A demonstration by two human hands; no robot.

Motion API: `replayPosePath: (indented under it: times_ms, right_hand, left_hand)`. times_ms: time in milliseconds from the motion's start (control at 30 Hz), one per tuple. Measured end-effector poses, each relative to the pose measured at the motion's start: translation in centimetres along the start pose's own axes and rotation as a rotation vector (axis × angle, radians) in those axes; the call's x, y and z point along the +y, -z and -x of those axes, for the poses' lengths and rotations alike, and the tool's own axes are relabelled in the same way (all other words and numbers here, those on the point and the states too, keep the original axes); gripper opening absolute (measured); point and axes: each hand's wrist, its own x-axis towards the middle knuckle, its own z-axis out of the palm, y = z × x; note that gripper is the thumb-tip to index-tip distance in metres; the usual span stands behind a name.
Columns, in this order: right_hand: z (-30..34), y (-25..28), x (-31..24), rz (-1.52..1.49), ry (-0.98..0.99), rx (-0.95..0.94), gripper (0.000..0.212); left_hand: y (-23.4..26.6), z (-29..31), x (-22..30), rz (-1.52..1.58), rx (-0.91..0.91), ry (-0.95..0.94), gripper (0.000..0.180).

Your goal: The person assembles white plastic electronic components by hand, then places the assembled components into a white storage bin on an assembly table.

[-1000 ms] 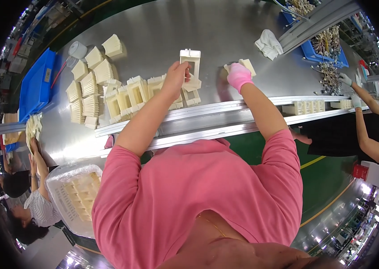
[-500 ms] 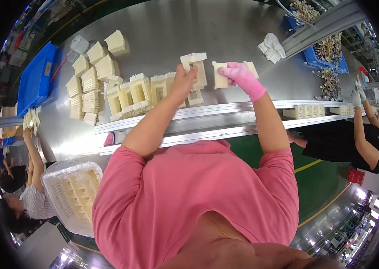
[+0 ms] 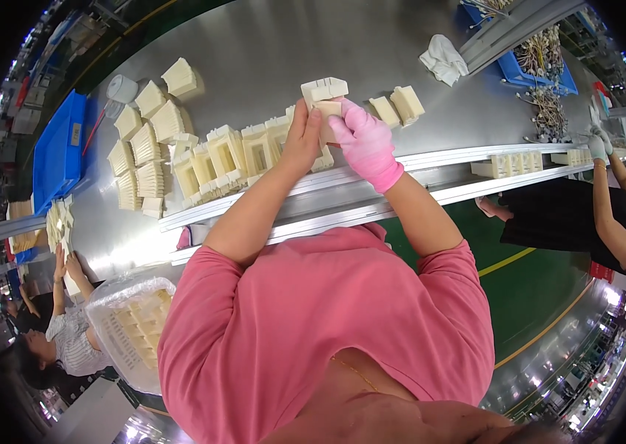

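Note:
My bare left hand (image 3: 301, 142) is closed around a cream plastic frame (image 3: 324, 89), held up over the metal table. My right hand (image 3: 365, 148), in a pink glove, meets it from the right, its fingers closed on a cream plastic panel (image 3: 329, 108) against the frame. The fingers hide how far the panel sits inside. A row of similar cream frames (image 3: 226, 153) stands left of my left hand, along the table's front edge. Two loose cream pieces (image 3: 405, 105) lie right of my gloved hand.
Stacked cream pieces (image 3: 168, 122), a clear round container (image 3: 122, 89) and a blue tray (image 3: 58, 152) are at the left. A white cloth (image 3: 443, 61) and blue bins of wires (image 3: 542, 55) are at the right. A lined basket (image 3: 124, 329) stands lower left. Other people work on both sides.
My right hand has moved left with a cream panel and brought it to the frame in my left hand. The frame has been tilted.

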Motion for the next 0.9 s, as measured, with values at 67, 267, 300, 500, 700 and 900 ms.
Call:
replayPosePath:
  times_ms: [67, 267, 300, 500, 700, 900]
  right_hand:
    - [-0.1, 0.1, 0.1, -0.01, -0.002, -0.005, 0.029]
    - [-0.4, 0.4, 0.0, 0.102, 0.014, -0.069, 0.027]
    - [-0.4, 0.5, 0.0, 0.151, 0.033, -0.085, 0.026]
    - [-1.2, 3.1, -0.3, -0.323, -0.309, -0.516, 0.025]
    - [-0.7, 3.9, -0.7, -0.431, -0.51, -0.474, 0.03]
    - [-0.9, 4.5, -1.1, -0.658, -0.527, -0.465, 0.03]
  left_hand:
    - [0.0, -0.1, 0.1, 0.009, 0.013, 0.024, 0.036]
    - [0.4, -0.3, -0.4, 0.085, -0.069, 0.068, 0.037]
    - [0.4, -0.3, -0.4, 0.164, -0.076, 0.104, 0.036]
    - [0.4, -0.5, -0.2, 0.181, -0.165, 0.17, 0.037]
    - [0.0, -0.3, 0.2, 0.34, -0.234, 0.315, 0.04]
    - [-0.1, -0.3, -0.7, 0.279, -0.226, 0.209, 0.036]
